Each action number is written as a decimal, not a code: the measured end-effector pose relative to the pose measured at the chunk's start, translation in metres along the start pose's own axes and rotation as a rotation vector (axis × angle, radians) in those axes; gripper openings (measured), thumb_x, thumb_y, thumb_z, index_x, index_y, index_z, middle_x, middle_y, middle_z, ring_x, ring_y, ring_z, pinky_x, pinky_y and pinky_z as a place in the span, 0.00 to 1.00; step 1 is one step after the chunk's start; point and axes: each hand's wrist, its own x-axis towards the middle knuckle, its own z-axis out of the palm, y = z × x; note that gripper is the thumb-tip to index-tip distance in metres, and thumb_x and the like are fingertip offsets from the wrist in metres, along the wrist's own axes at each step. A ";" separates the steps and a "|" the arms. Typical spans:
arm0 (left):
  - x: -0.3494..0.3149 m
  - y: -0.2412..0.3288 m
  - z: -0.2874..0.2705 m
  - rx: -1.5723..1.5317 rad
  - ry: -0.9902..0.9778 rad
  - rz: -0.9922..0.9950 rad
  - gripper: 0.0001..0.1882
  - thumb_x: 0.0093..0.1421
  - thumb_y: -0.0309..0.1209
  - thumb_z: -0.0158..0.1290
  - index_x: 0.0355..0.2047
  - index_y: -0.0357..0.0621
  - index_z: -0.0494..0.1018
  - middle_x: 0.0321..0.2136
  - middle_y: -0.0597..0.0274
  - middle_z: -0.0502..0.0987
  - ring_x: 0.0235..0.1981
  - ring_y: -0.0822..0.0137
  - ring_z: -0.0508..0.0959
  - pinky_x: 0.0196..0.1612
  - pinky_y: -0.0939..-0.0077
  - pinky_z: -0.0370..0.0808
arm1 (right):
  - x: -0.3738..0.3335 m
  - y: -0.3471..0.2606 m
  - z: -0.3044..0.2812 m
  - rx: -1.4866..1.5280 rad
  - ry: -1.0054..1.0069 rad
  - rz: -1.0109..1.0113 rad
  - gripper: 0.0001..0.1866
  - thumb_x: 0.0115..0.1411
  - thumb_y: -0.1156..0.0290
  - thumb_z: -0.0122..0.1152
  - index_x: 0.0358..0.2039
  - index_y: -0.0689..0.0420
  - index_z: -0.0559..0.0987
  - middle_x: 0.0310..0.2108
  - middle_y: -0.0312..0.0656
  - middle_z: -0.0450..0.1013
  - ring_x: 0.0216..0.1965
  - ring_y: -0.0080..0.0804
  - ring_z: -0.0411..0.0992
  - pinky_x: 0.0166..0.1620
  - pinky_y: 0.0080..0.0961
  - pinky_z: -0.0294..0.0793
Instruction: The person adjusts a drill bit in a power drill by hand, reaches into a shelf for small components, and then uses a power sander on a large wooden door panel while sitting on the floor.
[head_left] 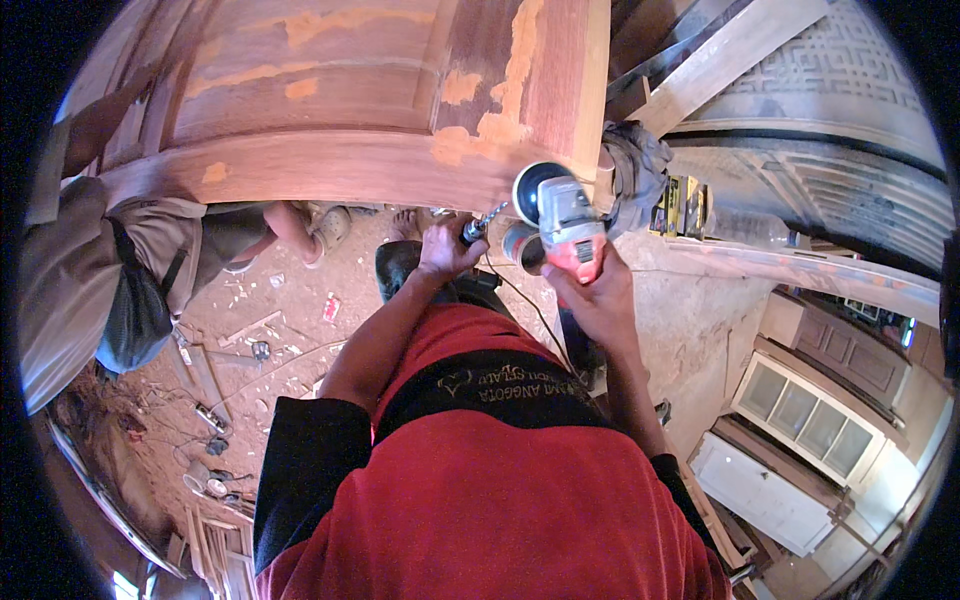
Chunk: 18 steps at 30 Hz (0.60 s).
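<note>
My right hand [600, 295] is wrapped around a red and grey angle grinder [572, 225] fitted with a round dark disc [540, 192]. The disc sits by the near right corner of a reddish wooden door [300, 170] with patches of orange filler; whether they touch I cannot tell. Just left of the grinder, my left hand [447, 248] closes around the front end of a drill [474, 231]. Its twist bit points up and right toward the disc, and the drill's body is mostly hidden. Beside the grinder stands a round tin [522, 247], partly covered.
Another person [150, 270] sits or bends at the left edge of the door. Wood scraps, shavings and tools [212, 418] litter the ground. Grey cloth [638, 165], yellow-black boxes [682, 207] and a clear bottle [750, 228] lie right. A cable [530, 305] runs near my legs.
</note>
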 end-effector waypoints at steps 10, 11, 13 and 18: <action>0.005 -0.009 0.004 -0.033 -0.012 0.102 0.16 0.49 0.41 0.61 0.31 0.42 0.78 0.26 0.47 0.79 0.29 0.45 0.81 0.34 0.52 0.77 | -0.001 0.007 -0.008 0.221 0.076 -0.009 0.25 0.53 0.67 0.75 0.46 0.66 0.75 0.36 0.46 0.80 0.38 0.32 0.80 0.43 0.30 0.78; 0.006 -0.010 0.004 -0.033 -0.019 0.100 0.16 0.49 0.41 0.61 0.31 0.42 0.78 0.26 0.47 0.79 0.29 0.45 0.81 0.34 0.52 0.77 | -0.002 0.008 -0.006 0.224 0.077 -0.002 0.25 0.53 0.67 0.75 0.46 0.66 0.75 0.36 0.46 0.80 0.38 0.32 0.80 0.43 0.30 0.78; 0.009 -0.013 0.005 -0.073 -0.025 0.111 0.15 0.49 0.41 0.62 0.31 0.43 0.79 0.26 0.48 0.79 0.28 0.46 0.81 0.34 0.54 0.78 | -0.005 0.007 -0.003 0.192 0.042 0.022 0.25 0.52 0.66 0.76 0.46 0.65 0.75 0.36 0.48 0.80 0.37 0.34 0.80 0.42 0.31 0.79; 0.009 -0.033 0.012 -0.129 -0.115 0.076 0.16 0.48 0.41 0.63 0.31 0.43 0.79 0.23 0.50 0.80 0.26 0.47 0.81 0.32 0.54 0.77 | -0.007 0.003 -0.002 0.168 0.051 0.071 0.27 0.51 0.64 0.76 0.45 0.65 0.75 0.35 0.49 0.80 0.37 0.37 0.80 0.42 0.33 0.79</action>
